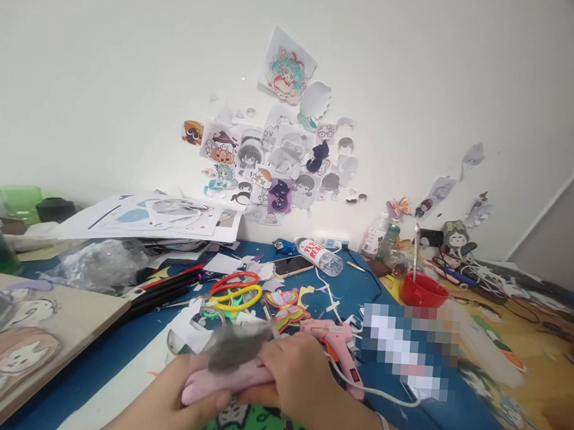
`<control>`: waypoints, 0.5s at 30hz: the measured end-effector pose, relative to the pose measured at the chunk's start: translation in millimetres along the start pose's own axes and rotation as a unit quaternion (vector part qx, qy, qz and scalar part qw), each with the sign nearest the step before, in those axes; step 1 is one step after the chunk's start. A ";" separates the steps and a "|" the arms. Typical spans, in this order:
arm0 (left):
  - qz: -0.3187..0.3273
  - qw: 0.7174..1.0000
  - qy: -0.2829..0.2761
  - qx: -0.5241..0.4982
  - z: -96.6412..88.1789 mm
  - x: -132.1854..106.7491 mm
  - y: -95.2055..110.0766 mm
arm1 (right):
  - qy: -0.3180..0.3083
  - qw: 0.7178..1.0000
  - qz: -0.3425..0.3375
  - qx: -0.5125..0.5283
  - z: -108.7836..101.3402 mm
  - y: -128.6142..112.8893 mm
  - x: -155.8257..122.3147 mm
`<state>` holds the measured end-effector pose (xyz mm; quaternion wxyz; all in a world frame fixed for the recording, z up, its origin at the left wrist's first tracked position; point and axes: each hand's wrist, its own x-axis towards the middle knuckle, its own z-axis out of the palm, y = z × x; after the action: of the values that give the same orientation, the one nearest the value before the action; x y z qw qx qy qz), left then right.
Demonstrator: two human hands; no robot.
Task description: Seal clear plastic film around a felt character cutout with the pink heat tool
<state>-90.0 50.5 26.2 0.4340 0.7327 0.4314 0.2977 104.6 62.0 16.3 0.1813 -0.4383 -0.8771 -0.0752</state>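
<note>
Pink cutter [226, 380] low at 6 o'clock, gripped at both ends by left hand [175, 404] and right hand [300, 380], steadied above green sheet [252, 429]; grey blurred piece [238, 346] on top; glue gun [337, 346] at 3 o'clock, scissors [235, 290] at 12 o'clock, within reach

1. The left hand [176, 400] and the right hand [299, 383] together hold a pink soft piece [221, 382] with a blurred grey part on top.
2. A pink glue gun [334, 346] lies just beyond the right hand on the blue bench [110, 353].
3. Red and yellow scissors [235, 290] lie farther back, near a paper butterfly [285, 304].
4. A red bowl [423, 291] stands to the right.
5. Many cartoon stickers [275, 162] are on the white wall [104, 78].
</note>
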 end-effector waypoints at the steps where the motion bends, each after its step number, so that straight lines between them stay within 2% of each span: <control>1: 0.010 1.000 0.004 -0.006 0.2 -0.3 0.1 | 0.007 1.000 -0.004 -0.001 0.6 0.1 -0.2; 5: -0.051 0.998 0.015 0.037 0.0 -0.2 -2.6 | 0.004 1.000 0.002 0.004 4.3 1.3 -1.2; 7: -0.038 0.998 0.019 0.054 -0.7 -0.7 -6.2 | 0.026 1.000 -0.014 -0.002 6.1 1.8 -1.4; 10: 0.026 0.997 0.021 0.064 -1.8 -2.0 -11.4 | 0.048 0.998 -0.032 -0.007 6.4 2.2 -1.3; 12: 0.008 0.995 0.019 0.093 -2.0 -2.4 -13.5 | 0.024 1.000 -0.019 0.000 5.3 2.1 -1.4; 15: -0.017 0.989 0.063 0.130 -1.8 -2.6 -14.3 | 0.015 1.000 -0.016 0.002 4.2 1.4 -1.8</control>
<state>-98.0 52.4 14.1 0.3123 0.7553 0.5049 0.2776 105.7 62.7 11.8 0.1939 -0.4222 -0.8816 -0.0827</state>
